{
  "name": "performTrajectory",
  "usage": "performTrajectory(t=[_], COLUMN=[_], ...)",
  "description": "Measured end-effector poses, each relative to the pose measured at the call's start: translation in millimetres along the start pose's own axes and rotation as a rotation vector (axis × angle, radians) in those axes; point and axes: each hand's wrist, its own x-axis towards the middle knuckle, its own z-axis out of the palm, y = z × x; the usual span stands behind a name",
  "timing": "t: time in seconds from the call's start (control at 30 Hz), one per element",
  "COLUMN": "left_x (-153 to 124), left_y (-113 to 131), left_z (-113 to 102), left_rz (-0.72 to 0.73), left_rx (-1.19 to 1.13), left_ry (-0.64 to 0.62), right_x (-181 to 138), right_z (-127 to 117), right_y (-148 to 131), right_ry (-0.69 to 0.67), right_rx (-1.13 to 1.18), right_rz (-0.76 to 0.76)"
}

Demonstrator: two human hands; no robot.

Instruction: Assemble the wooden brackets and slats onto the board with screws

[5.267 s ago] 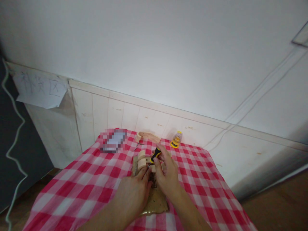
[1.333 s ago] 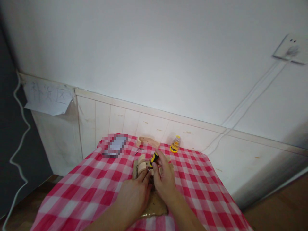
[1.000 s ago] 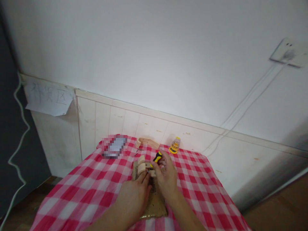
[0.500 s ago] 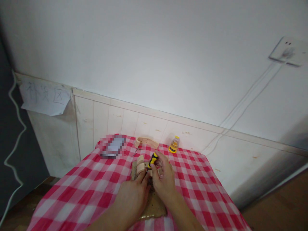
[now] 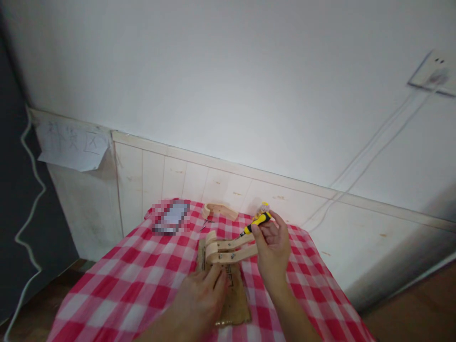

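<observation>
Gripping a screwdriver [image 5: 261,220]: right hand [image 5: 274,244]; left hand [image 5: 204,294], grip unclear; sign [image 5: 73,147] reads “补货区”.

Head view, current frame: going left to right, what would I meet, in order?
Handwritten paper sign, left hand, right hand gripping a yellow-and-black screwdriver, wall socket.

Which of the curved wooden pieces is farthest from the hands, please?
The wooden piece by the wall, beyond the brown pad; the other two lie side by side over that pad.
</observation>
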Motion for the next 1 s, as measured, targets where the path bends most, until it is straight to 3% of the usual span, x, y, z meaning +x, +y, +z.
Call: performTrajectory(t=[0.1,0.2,0.3,0.4,0.57,0.7,1.0], left_x=[0,6,14,18,22,30,43], left_y=[4,1,-14,-34,-64,-73,-64], left_z=[-8,-31,-58,-71,-51,-33,-22], left_rz=[-0.001,-0.254,-0.475,-0.506,-0.588,-0.722,-0.824], left_rx=[-0.029,-0.035,-0.048,-0.100,-0.284,-0.545,-1.023], left_ry=[-0.055,-0.166,-0.288,-0.366,-0.470,-0.493,-0.436], right_x=[21,44,63,68,42,16,0], right_z=[-14,-32,-51,-66,-75,-72,-81], right_y=[-8,-7,-3,4,19,24,22], right_ry=[0.086,0.159,0.094,0.005,-0.284,-0.487,-0.565], right_rx=[0.107,0.277,0.331,0.310,0.237,0.278,0.429], right_rz=[0.112,0.321,0.507,0.613,0.859,0.989,0.998])
